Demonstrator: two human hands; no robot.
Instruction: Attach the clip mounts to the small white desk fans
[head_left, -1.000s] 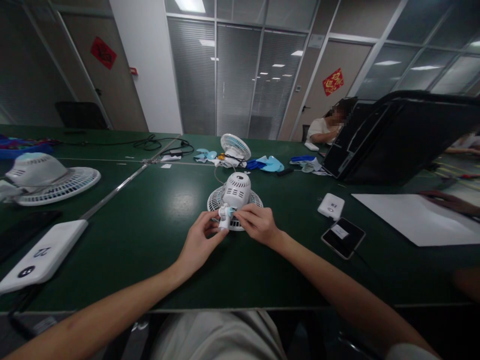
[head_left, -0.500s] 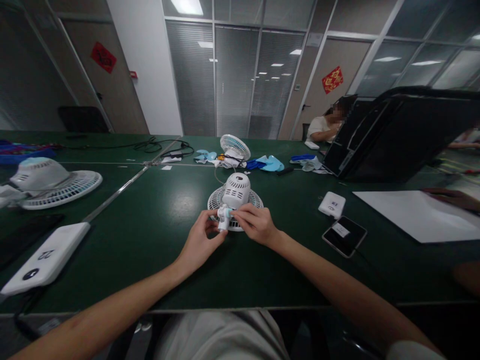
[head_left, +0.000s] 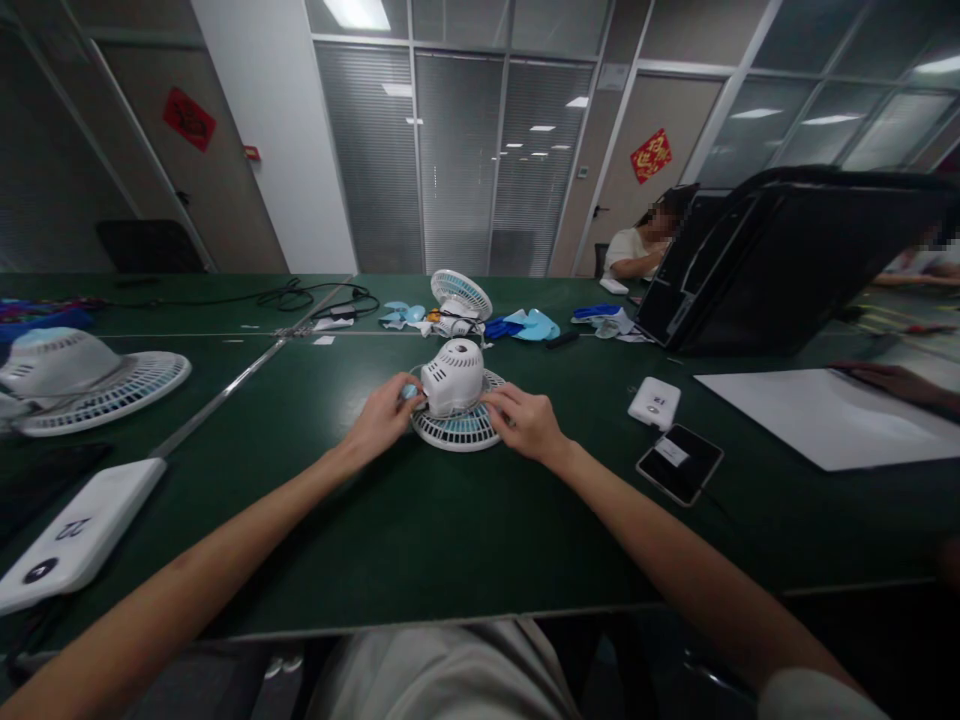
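A small white fan (head_left: pixel 453 378) lies grille-down on the green table in front of me, its motor housing on top. Light blue shows through the slots of the grille (head_left: pixel 459 432). At the left of the housing, my left hand (head_left: pixel 384 410) has its fingers closed around a small light-blue knob-like part (head_left: pixel 409 391); the fingers hide what it joins. My right hand (head_left: pixel 521 415) pinches the fan's right side, where housing and grille meet. Its fingertips cover the exact spot that they grip.
Behind the fan stand a second fan (head_left: pixel 460 298), light-blue blades (head_left: pixel 534 325) and cables. Another fan (head_left: pixel 97 385) and a white power bank (head_left: pixel 82 530) lie left. To the right are a phone (head_left: pixel 680 464), a smaller power bank (head_left: pixel 655 402), a white board (head_left: pixel 825 415) and a large black case (head_left: pixel 795 265).
The fan has turned, and its white bracket no longer shows in front of the housing. My left hand has moved to the housing's left side, my right hand to its right side.
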